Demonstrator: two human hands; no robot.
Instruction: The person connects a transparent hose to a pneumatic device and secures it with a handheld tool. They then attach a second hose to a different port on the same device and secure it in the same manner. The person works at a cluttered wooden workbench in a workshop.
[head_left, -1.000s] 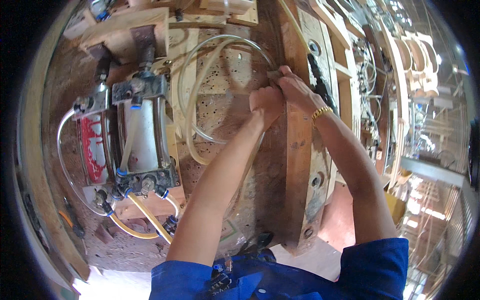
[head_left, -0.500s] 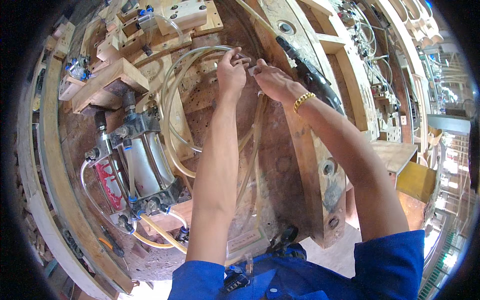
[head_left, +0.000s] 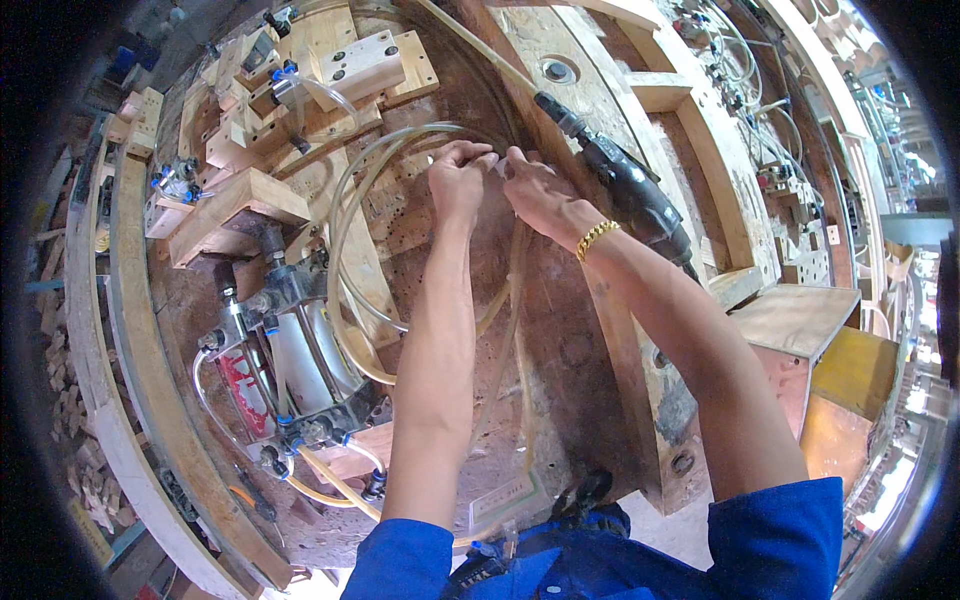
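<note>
Small pale piece: between the two hands' fingertips (head_left: pixel 499 169), just left of the black tool (head_left: pixel 637 187); fingers cover most of it, so its kind cannot be told.
Right hand (head_left: pixel 538 190): nearest the black tool on its left side, fingertips closed on the small pale piece.
Left hand (head_left: pixel 459 186): farther left of the black tool, thumb and fingers drawn together against the piece; whether they clamp it, I cannot tell.
Gold bracelet (head_left: pixel 597 240): on the right wrist, just left of the black tool's near end.
Clear tubing (head_left: pixel 440 127): looped well left of the black tool, behind the left hand.
Wooden beam (head_left: pixel 560 110): alongside and beneath the black tool.
Metal cylinders (head_left: pixel 303 362): well left of the black tool and nearer the person, with tubes attached.
Bolted wooden block (head_left: pixel 365 62): left of the black tool and farther from the person.
</note>
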